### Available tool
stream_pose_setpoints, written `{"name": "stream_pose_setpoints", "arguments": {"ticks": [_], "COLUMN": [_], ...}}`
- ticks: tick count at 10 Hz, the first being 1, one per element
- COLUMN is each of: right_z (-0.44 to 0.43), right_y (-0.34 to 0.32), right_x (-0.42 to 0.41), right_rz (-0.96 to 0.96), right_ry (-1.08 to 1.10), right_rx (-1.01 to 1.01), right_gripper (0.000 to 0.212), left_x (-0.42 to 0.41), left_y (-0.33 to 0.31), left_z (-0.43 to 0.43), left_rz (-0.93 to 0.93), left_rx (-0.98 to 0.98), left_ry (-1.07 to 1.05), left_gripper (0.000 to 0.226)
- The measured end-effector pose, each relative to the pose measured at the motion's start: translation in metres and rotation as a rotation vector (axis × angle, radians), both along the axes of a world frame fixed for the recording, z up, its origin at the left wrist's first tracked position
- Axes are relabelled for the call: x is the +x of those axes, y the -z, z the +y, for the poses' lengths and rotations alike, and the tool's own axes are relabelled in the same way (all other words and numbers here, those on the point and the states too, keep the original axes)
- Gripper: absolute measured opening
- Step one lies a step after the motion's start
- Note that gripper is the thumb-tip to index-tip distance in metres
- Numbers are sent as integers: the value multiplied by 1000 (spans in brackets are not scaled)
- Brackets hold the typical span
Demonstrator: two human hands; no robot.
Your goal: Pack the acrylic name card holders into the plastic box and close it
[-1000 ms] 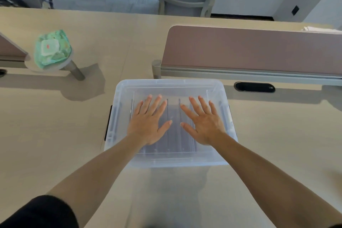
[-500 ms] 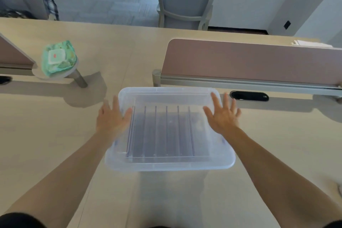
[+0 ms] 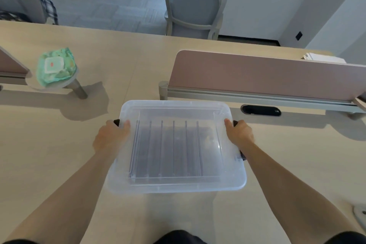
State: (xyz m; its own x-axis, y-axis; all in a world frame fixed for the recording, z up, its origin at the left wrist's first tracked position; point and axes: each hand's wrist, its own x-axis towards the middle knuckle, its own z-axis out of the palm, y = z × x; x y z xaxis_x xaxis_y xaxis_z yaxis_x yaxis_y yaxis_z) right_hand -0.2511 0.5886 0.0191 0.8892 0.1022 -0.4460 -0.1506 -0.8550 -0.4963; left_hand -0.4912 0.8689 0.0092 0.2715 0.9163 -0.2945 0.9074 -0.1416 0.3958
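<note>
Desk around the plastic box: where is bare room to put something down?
Bare desk: left of the plastic box, between the left hand and the wipes pack, and right of the right hand, by the cable slot. Crowded behind the box, against the divider panel.

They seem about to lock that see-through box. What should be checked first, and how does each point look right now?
1. Clear acrylic name card holders standing in rows inside the translucent plastic box: ok.
2. Clear lid lying on top of the box: ok.
3. Lid seated flush all round: cannot tell.
4. Left hand grips the box's left side at the black left latch: ok.
5. Right hand grips the box's right side at the black right latch: ok.
6. Both latches clicked shut: cannot tell.
</note>
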Motion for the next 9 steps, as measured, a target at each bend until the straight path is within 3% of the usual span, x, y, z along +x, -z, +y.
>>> {"name": "stream_pose_setpoints", "arguments": {"ticks": [1,3,5,7,9], "right_z": [3,8,11,15,24], "right_y": [-3,-12,-14,-20,-18], "right_x": [3,-1,-2,-10,-14], "right_rz": [144,169,169,118,85], "right_ry": [115,-10,-11,-6,-62], "right_rx": [177,86,53,51,-3], "right_gripper": [49,71,97,86,85], "left_x": [8,22,25,32,46], "left_y": [-7,-21,-23,-24,-17], "left_z": [2,-15,-17,-24,-44], "left_rz": [-54,-26,8,57,196], "left_rx": [-188,-175,-178,-155,38], "left_ry": [-38,-95,-141,-154,-127], "left_gripper": [98,127,124,117,111]}}
